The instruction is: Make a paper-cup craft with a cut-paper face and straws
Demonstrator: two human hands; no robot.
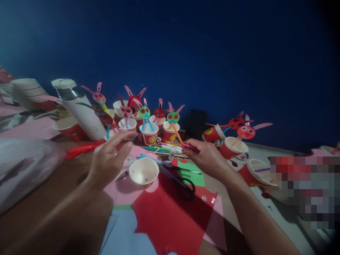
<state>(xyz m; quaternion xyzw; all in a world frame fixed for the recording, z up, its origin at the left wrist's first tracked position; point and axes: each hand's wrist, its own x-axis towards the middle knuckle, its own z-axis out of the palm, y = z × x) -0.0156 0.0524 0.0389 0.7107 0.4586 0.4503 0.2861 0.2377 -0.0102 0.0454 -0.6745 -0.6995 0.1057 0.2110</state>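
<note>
My right hand (204, 156) is closed around a slim pink pen (190, 146), whose tip points left. Just beyond that tip is an orange straw (177, 134) from a cup with a green rabbit face (173, 117). On the left, my left hand (110, 156) hovers with fingers loosely bent and thumb apart, holding nothing visible. Between the hands stands a white-lined paper cup (144, 171) with small marks inside. Near it lie black-handled scissors (186, 187), a black pen (183, 169) and a torn red paper sheet (172, 212).
Several red paper cups with paper rabbit faces stand at the back, including one cup (149, 134) with a green face. A white flask (82, 109), stacked cups (29, 90) and a plastic bag (26, 170) are on the left. Markers (170, 147) lie mid-table. A red cup (233, 147) stands right.
</note>
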